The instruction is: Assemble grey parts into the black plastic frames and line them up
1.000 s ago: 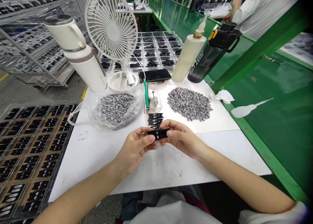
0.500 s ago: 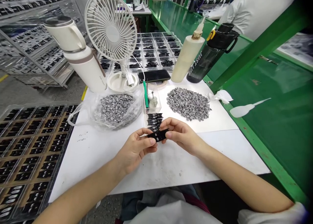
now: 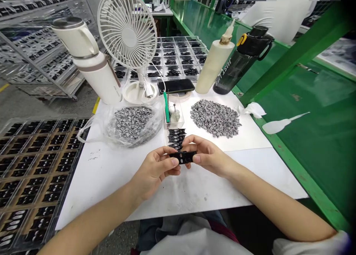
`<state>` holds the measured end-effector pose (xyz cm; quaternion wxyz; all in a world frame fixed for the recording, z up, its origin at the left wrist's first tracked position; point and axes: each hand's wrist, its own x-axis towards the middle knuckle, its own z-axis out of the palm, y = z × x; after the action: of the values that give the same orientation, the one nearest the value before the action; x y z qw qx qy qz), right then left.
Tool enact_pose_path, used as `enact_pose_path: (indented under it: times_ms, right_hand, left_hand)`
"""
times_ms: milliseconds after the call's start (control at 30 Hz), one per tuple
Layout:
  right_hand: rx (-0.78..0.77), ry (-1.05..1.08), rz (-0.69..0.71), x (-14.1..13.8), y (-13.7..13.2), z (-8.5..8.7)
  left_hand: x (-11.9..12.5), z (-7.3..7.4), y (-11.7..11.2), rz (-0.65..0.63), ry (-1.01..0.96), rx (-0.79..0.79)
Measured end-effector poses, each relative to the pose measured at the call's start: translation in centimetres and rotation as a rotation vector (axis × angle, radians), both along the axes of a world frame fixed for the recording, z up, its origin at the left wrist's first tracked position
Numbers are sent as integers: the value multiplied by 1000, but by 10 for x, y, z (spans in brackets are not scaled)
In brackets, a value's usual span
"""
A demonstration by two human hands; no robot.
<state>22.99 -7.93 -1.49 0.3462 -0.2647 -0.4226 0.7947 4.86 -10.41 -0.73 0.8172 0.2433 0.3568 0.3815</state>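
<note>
Between my two hands is a small black plastic part (image 3: 183, 157) with slots in it, held level above the table. My left hand (image 3: 157, 167) is closed on its left end, thumb in front. The right end is pinched by my right hand (image 3: 210, 156). Just behind my fingers lies a short column of similar black parts (image 3: 177, 136), some with grey ovals on them. To the right behind them spreads a pile of small grey pieces (image 3: 215, 117). A clear plastic bag (image 3: 133, 125) to the left holds more such grey pieces.
A clear box (image 3: 178, 117) with a green-handled tool stands mid-table. Behind are a white fan (image 3: 129, 38), a white flask (image 3: 97, 77), a phone (image 3: 176, 85), a squeeze bottle (image 3: 213, 67) and a dark drinking bottle (image 3: 236, 65). Trays of black parts (image 3: 36, 173) sit at left.
The black part has turned to lie more level and its front face shows more. Both hands keep hold of it, the right one shifted slightly right.
</note>
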Motion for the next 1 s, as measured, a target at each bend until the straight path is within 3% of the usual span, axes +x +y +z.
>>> enact_pose_path:
  times_ms: [533, 633, 733, 800, 833, 933, 1000]
  right_hand:
    - [87, -81, 26, 3, 0, -4]
    - [176, -193, -10, 5, 0, 0]
    - [357, -465, -88, 12, 0, 15]
    - [526, -712, -245, 25, -2, 26]
    - [617, -814, -391, 34, -4, 30]
    - [848, -1025, -1018, 72, -10, 30]
    - [912, -1253, -1301, 103, -15, 22]
  left_hand:
    - [1, -4, 0, 4, -34, 7]
    - [2, -4, 1, 28, 22, 1]
    - [2, -7, 1, 70, 93, -12]
    - [3, -10, 2, 88, 143, -28]
    - [3, -11, 2, 95, 168, -38]
    - [5, -13, 3, 104, 225, -42]
    - [6, -13, 3, 96, 251, -28]
